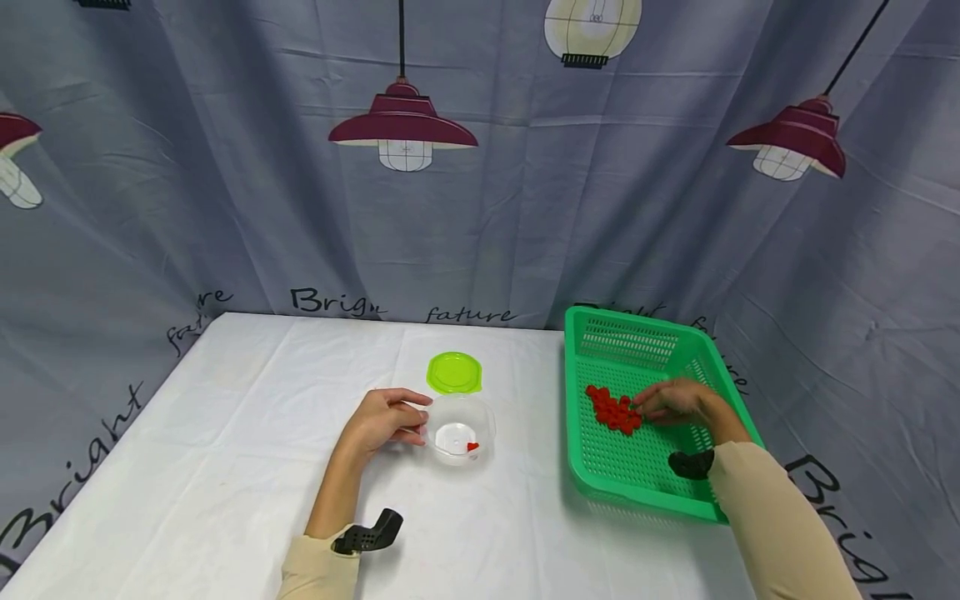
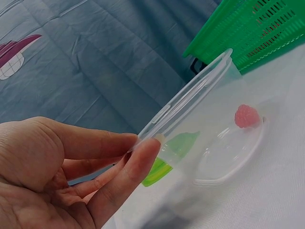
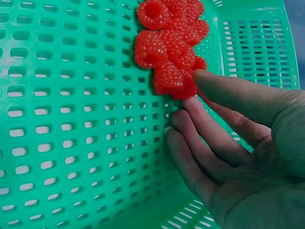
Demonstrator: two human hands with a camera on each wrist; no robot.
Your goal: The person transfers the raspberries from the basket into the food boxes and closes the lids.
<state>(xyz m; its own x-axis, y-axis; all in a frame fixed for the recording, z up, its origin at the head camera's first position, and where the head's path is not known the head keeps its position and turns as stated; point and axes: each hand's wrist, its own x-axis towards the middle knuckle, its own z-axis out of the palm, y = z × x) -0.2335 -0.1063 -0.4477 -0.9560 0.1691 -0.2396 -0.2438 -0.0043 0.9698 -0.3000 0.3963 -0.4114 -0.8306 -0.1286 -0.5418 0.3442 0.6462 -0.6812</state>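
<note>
My left hand (image 1: 386, 421) pinches the rim of a clear plastic tub (image 1: 454, 408) between thumb and fingers. One raspberry (image 2: 247, 116) lies inside, on the right of the tub's bottom. My right hand (image 1: 675, 400) reaches into a green basket (image 1: 637, 479) at a cluster of raspberries (image 1: 606, 407). In the right wrist view, the thumb and a fingertip pinch a raspberry (image 3: 185, 89) at the near end of the cluster. That raspberry still touches the others and is partly hidden by the fingers.
Just behind the tub, a bright green lid (image 1: 454, 372) lies flat on the white-covered table (image 1: 285, 400). The basket's raised, slotted walls surround my right hand. A grey-blue printed curtain (image 1: 495, 225) hangs behind the table.
</note>
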